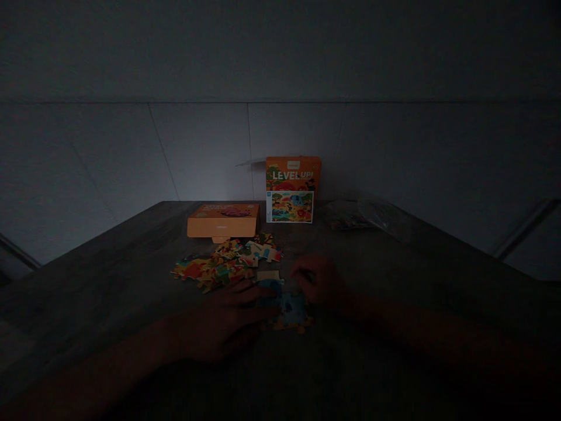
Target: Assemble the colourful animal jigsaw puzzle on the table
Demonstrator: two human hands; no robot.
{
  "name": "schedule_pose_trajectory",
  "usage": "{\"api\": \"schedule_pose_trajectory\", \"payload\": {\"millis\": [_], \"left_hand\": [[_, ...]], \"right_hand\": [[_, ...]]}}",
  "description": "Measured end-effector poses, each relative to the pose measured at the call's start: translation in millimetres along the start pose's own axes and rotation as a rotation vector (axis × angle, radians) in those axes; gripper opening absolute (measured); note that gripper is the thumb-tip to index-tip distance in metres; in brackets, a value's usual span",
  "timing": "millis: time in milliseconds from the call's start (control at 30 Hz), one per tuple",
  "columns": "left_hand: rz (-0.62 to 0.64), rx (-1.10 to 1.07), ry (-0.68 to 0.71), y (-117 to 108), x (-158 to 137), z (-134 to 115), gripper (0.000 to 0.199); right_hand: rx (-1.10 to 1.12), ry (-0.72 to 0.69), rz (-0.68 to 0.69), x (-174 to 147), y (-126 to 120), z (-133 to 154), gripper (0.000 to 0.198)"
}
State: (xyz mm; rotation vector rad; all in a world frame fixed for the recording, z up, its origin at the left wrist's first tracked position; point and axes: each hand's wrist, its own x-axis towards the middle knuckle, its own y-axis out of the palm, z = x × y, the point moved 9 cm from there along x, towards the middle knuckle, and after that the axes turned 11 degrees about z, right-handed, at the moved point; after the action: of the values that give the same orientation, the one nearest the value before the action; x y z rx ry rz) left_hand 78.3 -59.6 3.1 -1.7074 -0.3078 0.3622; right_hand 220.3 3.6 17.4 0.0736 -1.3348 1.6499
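Note:
Joined jigsaw pieces (pixel 293 308) with a blue picture lie on the dark table in front of me. My left hand (pixel 225 318) rests over their left side, fingers stretched out and apart, touching the pieces. At their upper right edge is my right hand (pixel 319 280), its fingers curled together in a pinch; the dim light hides whatever is between the fingertips. A pale-edged piece (pixel 268 275) sits at the top of the joined part. Beyond my left fingers spreads a heap of loose colourful jigsaw pieces (pixel 223 263).
An orange box (pixel 222 221) lies behind the heap. Another orange box (pixel 293 169) stands upright at the back, a picture card (pixel 290 207) leaning on it. To its right lies a clear plastic bag (pixel 381 217). A pale wall (pixel 205 146) rises behind the table (pixel 131 257).

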Motion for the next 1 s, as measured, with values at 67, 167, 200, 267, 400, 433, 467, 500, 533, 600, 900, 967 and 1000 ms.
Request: {"api": "schedule_pose_trajectory", "payload": {"millis": [67, 167, 200, 267, 400, 433, 467, 500, 533, 600, 900, 967, 1000], "left_hand": [[0.02, 0.005, -0.01, 1, 1, 0, 0.051], [0.029, 0.002, -0.012, -1, 2, -2, 0.048], [0.024, -0.005, -0.008, -2, 2, -3, 0.048], [0.02, -0.014, 0.004, -3, 3, -4, 0.05], [0.023, 0.004, 0.006, -2, 3, -2, 0.048], [0.019, 0.008, 0.007, -2, 2, -2, 0.048], [0.013, 0.01, 0.011, -2, 2, -2, 0.048], [0.006, 0.01, 0.02, -2, 2, -2, 0.048], [-0.003, 0.007, 0.031, -3, 2, -3, 0.049], [-0.02, -0.003, 0.051, -4, 1, -4, 0.048], [-0.004, -0.073, 0.031, -5, 4, -2, 0.035], [-0.008, -0.097, 0.038, -6, 4, -2, 0.034], [-0.012, -0.103, 0.044, -6, 3, -2, 0.034]], "right_hand": [[0.034, -0.132, 0.009, -3, 1, 11, 0.019], [0.085, -0.312, 0.2, -8, 19, 25, 0.018], [0.106, -0.341, 0.294, -10, 28, 27, 0.017], [0.139, -0.332, 0.45, -13, 42, 26, 0.016], [0.153, -0.316, 0.567, -15, 48, 24, 0.016], [0.151, -0.345, 0.58, -15, 48, 26, 0.016], [0.151, -0.38, 0.587, -16, 47, 29, 0.016], [0.149, -0.412, 0.593, -18, 46, 32, 0.015], [0.145, -0.437, 0.598, -19, 46, 34, 0.015], [0.134, -0.469, 0.598, -20, 45, 37, 0.013], [0.07, -0.432, 0.624, -20, 48, 36, 0.013], [0.067, -0.434, 0.633, -21, 47, 36, 0.011], [0.06, -0.435, 0.636, -21, 47, 37, 0.01]]}}
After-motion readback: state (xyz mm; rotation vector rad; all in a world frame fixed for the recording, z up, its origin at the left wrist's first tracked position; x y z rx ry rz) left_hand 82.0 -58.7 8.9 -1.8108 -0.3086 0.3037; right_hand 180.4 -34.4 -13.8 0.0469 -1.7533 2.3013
